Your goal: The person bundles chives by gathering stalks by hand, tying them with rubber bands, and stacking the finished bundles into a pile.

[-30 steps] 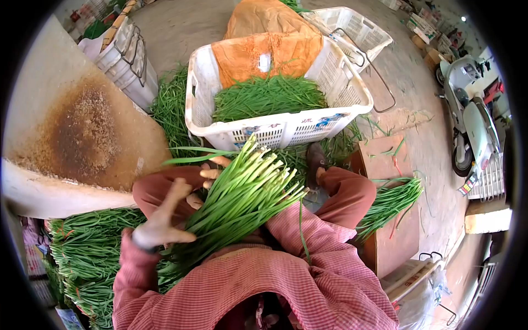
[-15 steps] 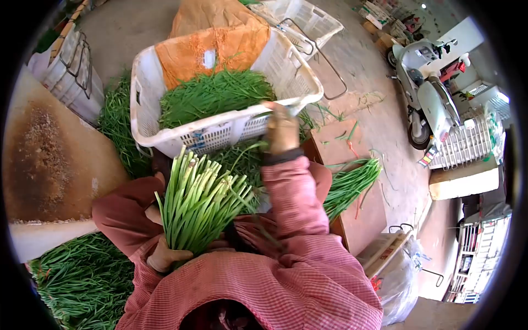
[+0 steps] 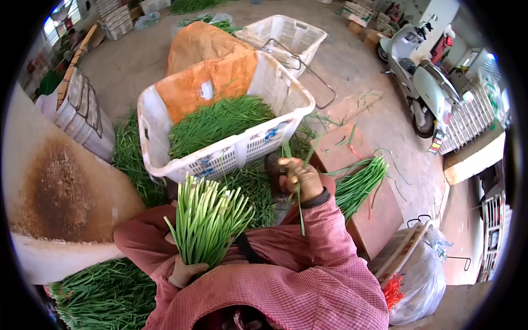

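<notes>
My left hand is wrapped round a thick bunch of green stalks, pale cut ends up, held against my lap. To the right, my right hand is closed on a few loose green blades that hang below the fingers. Beyond both hands is a white plastic crate with an orange cloth over its far side and loose green stalks inside. A tied green bunch lies on a brown board right of my right hand.
Piled greens lie at the lower left, below a stained pale block. White buckets stand at the left. Behind are a second white crate and a scooter. A plastic bag and red ties are at the lower right.
The left hand went from open beside the bunch to gripping its lower part. The right hand came out from behind the bunch, passed the crate's rim, and now holds loose blades. The view has shifted.
</notes>
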### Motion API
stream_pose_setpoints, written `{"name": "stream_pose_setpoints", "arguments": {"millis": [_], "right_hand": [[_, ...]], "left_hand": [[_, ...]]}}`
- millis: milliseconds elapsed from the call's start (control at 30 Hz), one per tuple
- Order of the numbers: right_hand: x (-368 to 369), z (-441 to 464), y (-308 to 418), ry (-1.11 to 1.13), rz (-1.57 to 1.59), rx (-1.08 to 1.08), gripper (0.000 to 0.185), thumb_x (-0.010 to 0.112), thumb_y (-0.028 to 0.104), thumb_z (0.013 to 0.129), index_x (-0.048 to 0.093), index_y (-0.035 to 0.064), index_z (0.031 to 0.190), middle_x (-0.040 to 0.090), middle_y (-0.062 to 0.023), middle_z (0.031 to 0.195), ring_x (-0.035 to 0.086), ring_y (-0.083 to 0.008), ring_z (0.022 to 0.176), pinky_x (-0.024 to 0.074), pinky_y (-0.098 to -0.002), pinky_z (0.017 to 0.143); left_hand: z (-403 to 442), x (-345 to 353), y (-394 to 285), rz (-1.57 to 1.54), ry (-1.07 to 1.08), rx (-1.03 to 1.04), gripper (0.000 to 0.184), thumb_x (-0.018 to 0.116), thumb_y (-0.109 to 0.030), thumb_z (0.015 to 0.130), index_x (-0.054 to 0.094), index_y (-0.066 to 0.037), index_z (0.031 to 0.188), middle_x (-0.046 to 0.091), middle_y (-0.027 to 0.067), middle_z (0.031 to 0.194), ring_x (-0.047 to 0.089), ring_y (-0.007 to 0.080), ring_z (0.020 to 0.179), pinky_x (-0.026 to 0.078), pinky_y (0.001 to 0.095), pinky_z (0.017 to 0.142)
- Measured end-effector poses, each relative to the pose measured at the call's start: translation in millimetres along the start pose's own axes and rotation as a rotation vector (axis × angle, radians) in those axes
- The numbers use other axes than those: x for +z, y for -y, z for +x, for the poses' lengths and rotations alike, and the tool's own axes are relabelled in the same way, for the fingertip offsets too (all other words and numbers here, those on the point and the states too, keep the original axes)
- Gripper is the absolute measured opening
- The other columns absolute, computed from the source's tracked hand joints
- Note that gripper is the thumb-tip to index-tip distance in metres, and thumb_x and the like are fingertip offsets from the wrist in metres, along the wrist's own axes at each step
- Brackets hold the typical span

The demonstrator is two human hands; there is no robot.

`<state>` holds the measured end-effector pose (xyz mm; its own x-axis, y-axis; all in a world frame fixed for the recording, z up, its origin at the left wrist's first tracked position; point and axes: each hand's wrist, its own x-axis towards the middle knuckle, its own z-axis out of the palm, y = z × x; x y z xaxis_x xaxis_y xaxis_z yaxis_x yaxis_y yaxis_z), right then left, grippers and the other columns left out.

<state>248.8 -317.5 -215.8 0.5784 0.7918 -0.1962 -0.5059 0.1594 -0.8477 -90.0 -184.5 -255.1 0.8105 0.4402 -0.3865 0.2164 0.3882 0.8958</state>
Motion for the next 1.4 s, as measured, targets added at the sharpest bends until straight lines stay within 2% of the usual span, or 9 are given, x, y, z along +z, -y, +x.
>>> {"name": "stream_pose_setpoints", "arguments": {"millis": [533,567,633,833,1000,1100,1167,1200,1400], "right_hand": [[80,-11,-65,0.422,-0.805,0.060,0.033,0.064,0.036,0.073,0.062,0.0037,0.077,0.061,-0.0108,0.070,0.059,-0.0168,0.055,0.0468,-0.0271,0.041],[77,-6,-97,0.380,-1.008,-0.499,0.030,0.062,0.035,0.075,0.061,0.0047,0.079,0.060,-0.0115,0.069,0.060,-0.0200,0.058,0.0468,-0.0283,0.042],[69,3,-96,0.325,0.054,0.327,0.026,0.057,0.030,0.079,0.059,0.0042,0.082,0.060,-0.0120,0.069,0.060,-0.0220,0.061,0.0473,-0.0268,0.043],[15,26,-32,-0.348,0.077,-0.061,0.021,0.042,0.023,0.088,0.056,0.0072,0.083,0.063,-0.0075,0.076,0.054,-0.0074,0.049,0.0352,-0.0155,0.034],[67,-17,-33,0.197,-0.671,0.317,0.033,0.054,0.028,0.081,0.053,-0.0024,0.095,0.060,-0.0104,0.073,0.053,-0.0129,0.044,0.0415,-0.0203,0.035],[71,0,-84,0.053,0.417,0.589,0.028,0.052,0.023,0.082,0.056,-0.0044,0.085,0.061,-0.0109,0.074,0.053,-0.0142,0.045,0.0433,-0.0225,0.037],[49,18,-39,0.143,-0.603,0.145,0.018,0.047,0.014,0.085,0.059,0.0025,0.081,0.062,-0.0089,0.071,0.057,-0.0118,0.056,0.0440,-0.0215,0.042],[22,39,-57,0.134,-0.113,-0.148,0.017,0.050,0.018,0.084,0.059,0.0053,0.079,0.062,-0.0075,0.070,0.059,-0.0103,0.062,0.0425,-0.0190,0.044],[82,41,-19,0.514,-1.092,-0.050,0.048,0.064,0.032,0.073,0.053,-0.0022,0.104,0.058,-0.0187,0.096,0.059,-0.0221,0.078,0.0490,-0.0313,0.063]], "left_hand": [[5,-2,11,-0.126,-0.017,-0.014,0.047,0.064,0.005,0.065,0.049,-0.003,0.109,0.055,0.0052,0.104,0.052,0.0166,0.092,0.041,0.0303,0.082],[6,-2,14,-0.133,-0.024,-0.016,0.047,0.064,0.005,0.065,0.049,-0.003,0.109,0.055,0.0052,0.104,0.052,0.0166,0.092,0.041,0.0303,0.082],[2,-9,16,-0.112,-0.026,-0.018,0.048,0.065,0.004,0.065,0.049,-0.003,0.109,0.055,0.0054,0.104,0.052,0.0166,0.093,0.041,0.0304,0.082],[0,-3,10,-0.246,-0.036,-0.025,0.049,0.065,0.004,0.065,0.048,-0.003,0.111,0.054,0.0063,0.105,0.052,0.0175,0.095,0.040,0.0310,0.084],[3,0,4,-0.212,0.020,-0.051,0.052,0.065,0.003,0.064,0.047,-0.003,0.112,0.054,0.0066,0.107,0.051,0.0181,0.096,0.039,0.0313,0.085],[2,-1,4,-0.215,0.048,-0.066,0.054,0.063,0.001,0.064,0.045,-0.002,0.114,0.053,0.0069,0.108,0.051,0.0183,0.096,0.039,0.0314,0.085],[-1,-3,1,-0.240,0.031,-0.065,0.055,0.062,0.000,0.064,0.044,-0.002,0.116,0.053,0.0073,0.108,0.050,0.0184,0.097,0.038,0.0313,0.085],[-2,-2,-1,-0.212,0.019,-0.081,0.054,0.061,0.000,0.064,0.044,-0.002,0.115,0.053,0.0074,0.108,0.050,0.0184,0.097,0.038,0.0314,0.085],[4,4,4,-0.171,0.061,-0.049,0.050,0.067,-0.001,0.064,0.049,-0.002,0.111,0.054,0.0066,0.107,0.051,0.0170,0.095,0.039,0.0304,0.085]]}}
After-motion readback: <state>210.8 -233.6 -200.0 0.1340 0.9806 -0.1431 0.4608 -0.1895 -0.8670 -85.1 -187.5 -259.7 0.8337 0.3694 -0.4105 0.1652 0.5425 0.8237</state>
